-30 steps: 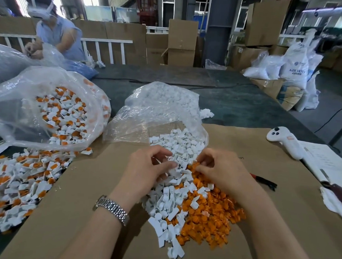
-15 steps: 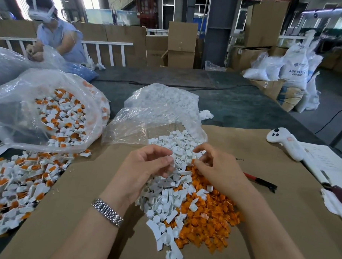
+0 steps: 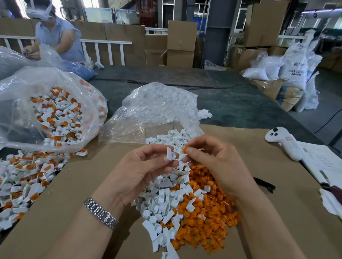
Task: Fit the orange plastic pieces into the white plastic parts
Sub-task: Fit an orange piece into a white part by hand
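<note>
My left hand (image 3: 143,167) pinches a small white plastic part (image 3: 170,153) above the heap. My right hand (image 3: 217,162) pinches an orange piece (image 3: 185,150) between thumb and fingertip, a short gap to the right of the white part. Below both hands lies a pile of loose white parts (image 3: 163,203) on brown cardboard (image 3: 65,199), with a pile of orange pieces (image 3: 205,213) beside it on the right.
A clear bag (image 3: 39,112) of fitted white-and-orange parts sits at left, with more fitted parts (image 3: 13,181) spilled below it. A bag of white parts (image 3: 159,101) lies behind. A white controller (image 3: 283,143), papers (image 3: 325,165) and a black tool (image 3: 265,185) lie at right. Another person (image 3: 53,32) works at far left.
Both hands have lifted from the pile. The left now holds up a white part and the right an orange piece, brought close together.
</note>
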Available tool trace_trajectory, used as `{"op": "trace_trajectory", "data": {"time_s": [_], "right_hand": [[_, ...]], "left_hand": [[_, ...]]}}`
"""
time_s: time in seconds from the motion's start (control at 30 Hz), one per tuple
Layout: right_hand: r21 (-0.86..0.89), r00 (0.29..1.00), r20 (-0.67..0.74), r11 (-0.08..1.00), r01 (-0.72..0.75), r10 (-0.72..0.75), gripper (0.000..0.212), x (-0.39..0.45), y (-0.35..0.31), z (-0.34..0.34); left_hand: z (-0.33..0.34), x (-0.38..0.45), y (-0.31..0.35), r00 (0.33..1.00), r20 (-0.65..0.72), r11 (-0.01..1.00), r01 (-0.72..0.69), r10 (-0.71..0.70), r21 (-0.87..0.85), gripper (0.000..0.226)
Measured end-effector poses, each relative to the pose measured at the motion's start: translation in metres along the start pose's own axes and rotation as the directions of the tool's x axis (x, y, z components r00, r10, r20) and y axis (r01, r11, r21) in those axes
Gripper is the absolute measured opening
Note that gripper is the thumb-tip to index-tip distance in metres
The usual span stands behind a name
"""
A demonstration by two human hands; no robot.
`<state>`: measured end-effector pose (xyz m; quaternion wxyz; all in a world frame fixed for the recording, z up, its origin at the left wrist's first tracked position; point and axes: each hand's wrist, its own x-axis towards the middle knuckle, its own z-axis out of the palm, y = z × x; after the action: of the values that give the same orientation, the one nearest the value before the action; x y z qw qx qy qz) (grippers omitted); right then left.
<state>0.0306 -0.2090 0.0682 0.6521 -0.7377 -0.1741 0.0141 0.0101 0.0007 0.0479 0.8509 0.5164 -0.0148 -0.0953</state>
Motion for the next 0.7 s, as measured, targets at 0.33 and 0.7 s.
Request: {"op": "trace_trajectory", "data": {"time_s": [0.33, 0.7], "right_hand": [[-0.144, 0.992, -0.006, 0.982, 0.122, -0.124, 0.004, -0.001, 0.002, 0.012], [-0.478, 0.965, -0.077, 0.859, 0.184, -0.250, 0.006, -0.002, 0.009, 0.026]], "left_hand": [[0.004, -0.003, 0.001, 1.000, -0.001, 1.000, -0.024, 0.024, -0.003, 0.030], [0.009, -0.006, -0.002, 0.962, -0.076, 0.898, -0.213, 0.261, 0.385, 0.019]]}}
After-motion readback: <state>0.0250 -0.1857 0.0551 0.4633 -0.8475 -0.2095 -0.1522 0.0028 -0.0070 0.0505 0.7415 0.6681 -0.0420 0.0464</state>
